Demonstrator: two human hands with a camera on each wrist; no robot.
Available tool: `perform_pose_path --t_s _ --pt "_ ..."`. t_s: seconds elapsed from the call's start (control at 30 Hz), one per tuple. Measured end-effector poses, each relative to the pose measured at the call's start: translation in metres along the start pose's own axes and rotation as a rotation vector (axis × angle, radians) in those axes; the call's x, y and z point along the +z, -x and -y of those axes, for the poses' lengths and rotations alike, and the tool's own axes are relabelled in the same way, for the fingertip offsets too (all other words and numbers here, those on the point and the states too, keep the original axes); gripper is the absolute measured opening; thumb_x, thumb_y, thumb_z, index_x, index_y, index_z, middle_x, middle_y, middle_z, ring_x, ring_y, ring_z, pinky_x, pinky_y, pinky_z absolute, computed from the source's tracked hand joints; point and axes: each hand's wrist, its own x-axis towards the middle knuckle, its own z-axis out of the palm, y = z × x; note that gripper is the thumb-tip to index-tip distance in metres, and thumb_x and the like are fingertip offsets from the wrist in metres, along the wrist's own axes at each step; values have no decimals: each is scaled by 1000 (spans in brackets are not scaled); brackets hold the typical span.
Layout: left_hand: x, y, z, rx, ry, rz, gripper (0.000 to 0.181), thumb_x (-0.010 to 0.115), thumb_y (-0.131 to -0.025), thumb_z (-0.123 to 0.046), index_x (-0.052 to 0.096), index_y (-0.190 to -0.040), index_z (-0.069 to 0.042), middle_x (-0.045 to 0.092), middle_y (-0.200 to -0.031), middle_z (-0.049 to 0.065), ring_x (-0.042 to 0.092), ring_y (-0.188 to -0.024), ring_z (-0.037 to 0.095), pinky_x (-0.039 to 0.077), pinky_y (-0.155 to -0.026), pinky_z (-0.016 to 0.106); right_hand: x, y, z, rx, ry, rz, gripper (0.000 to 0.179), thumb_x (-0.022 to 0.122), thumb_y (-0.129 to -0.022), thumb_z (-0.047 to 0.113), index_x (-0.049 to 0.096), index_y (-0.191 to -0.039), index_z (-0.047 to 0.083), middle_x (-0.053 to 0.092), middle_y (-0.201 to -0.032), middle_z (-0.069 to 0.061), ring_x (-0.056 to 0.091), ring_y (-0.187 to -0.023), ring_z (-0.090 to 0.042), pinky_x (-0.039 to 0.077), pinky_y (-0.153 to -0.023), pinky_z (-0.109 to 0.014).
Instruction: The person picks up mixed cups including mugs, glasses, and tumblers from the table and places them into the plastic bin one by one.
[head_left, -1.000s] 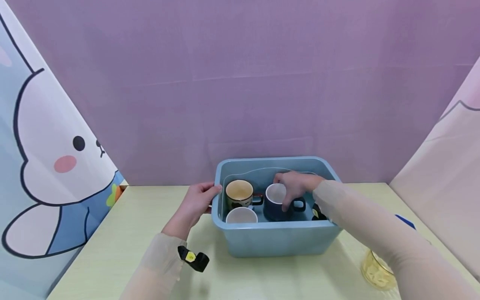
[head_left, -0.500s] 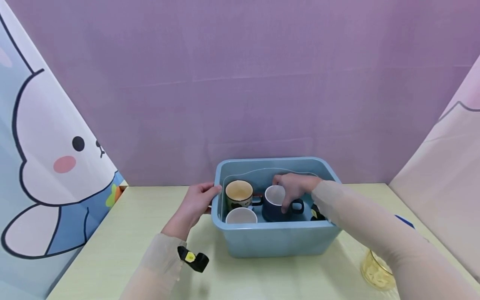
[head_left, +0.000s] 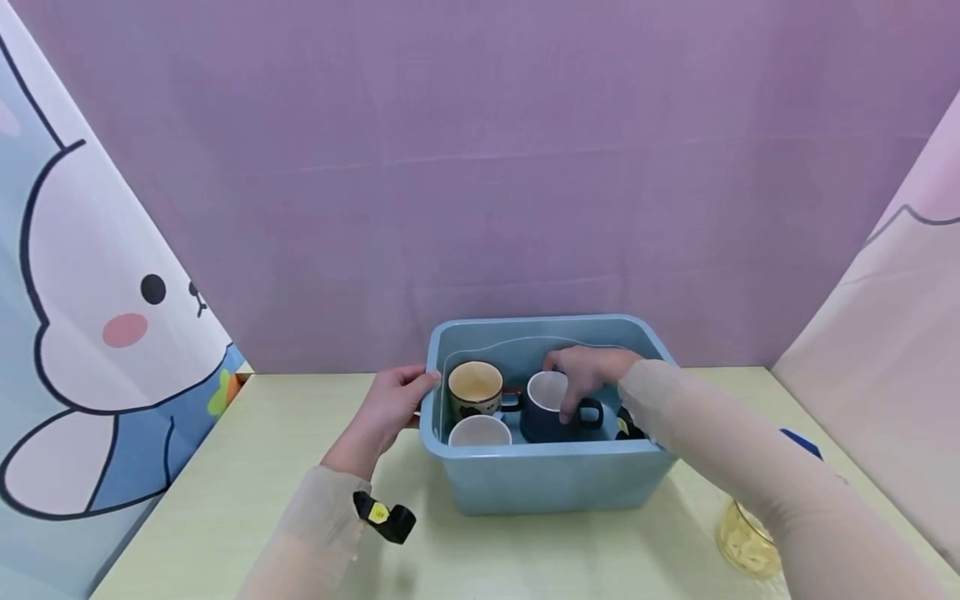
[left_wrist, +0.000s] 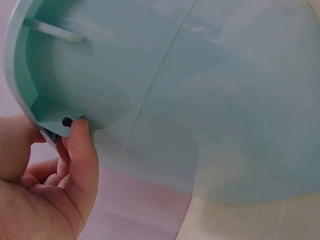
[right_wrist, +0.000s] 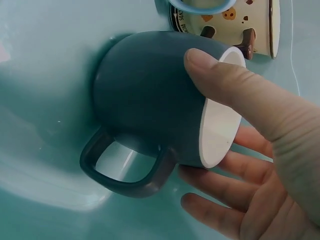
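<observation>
A light blue plastic tub [head_left: 547,450] stands on the table. My left hand [head_left: 386,412] grips its left end; the left wrist view shows fingers [left_wrist: 84,155] curled at the underside of the rim. Inside the tub, my right hand [head_left: 588,373] holds a dark blue mug [right_wrist: 150,95] with a white inside. The thumb [right_wrist: 225,82] presses its outer wall near the rim, with the other fingers on the far side. The mug stands upright, its handle [head_left: 591,415] pointing right. To its left are a cream patterned mug [head_left: 475,383] and a white-lined cup [head_left: 480,431].
A yellow glass [head_left: 746,542] stands on the table [head_left: 300,408] right of the tub, partly behind the right sleeve [head_left: 735,467]. Part of a blue thing [head_left: 801,442] shows beyond that sleeve. A purple cloth [head_left: 487,167] hangs behind the tub.
The right hand and dark blue mug are very slightly lower in the head view than a second ago. The left hand stays on the tub. The whole view has shifted a little.
</observation>
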Motion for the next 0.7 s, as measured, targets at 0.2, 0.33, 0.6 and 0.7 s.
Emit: perform_pose_path --t_s 0.2,0.33,0.6,0.7 --pt "3 -3 1 4 11 9 36 55 -95 -29 62 -123 -7 65 -103 17 64 -76 18 58 -69 34 -3 1 -2 18 8 16 74 86 -64 32 51 -125 11 56 -119 -8 52 -98 -21 50 -83 -37" --pt "4 -4 1 7 11 11 36 55 -95 -29 62 -123 -7 65 -103 17 64 -76 18 58 -69 34 -4 1 -3 40 -16 20 74 86 -65 30 50 -127 11 54 -124 -9 51 -103 -23 50 -86 -39" --pt "4 -5 0 9 8 11 38 54 -95 -29 60 -125 -6 65 -101 16 64 -75 17 58 -67 33 -8 3 3 62 -25 16 71 84 -67 30 52 -127 10 56 -124 -9 52 -105 -23 51 -88 -40" --pt "3 -5 -1 12 11 11 38 54 -95 -28 60 -125 -6 65 -102 16 63 -75 17 58 -66 32 -10 4 5 66 -25 12 70 83 -68 30 52 -128 10 56 -124 -8 52 -107 -23 50 -90 -41"
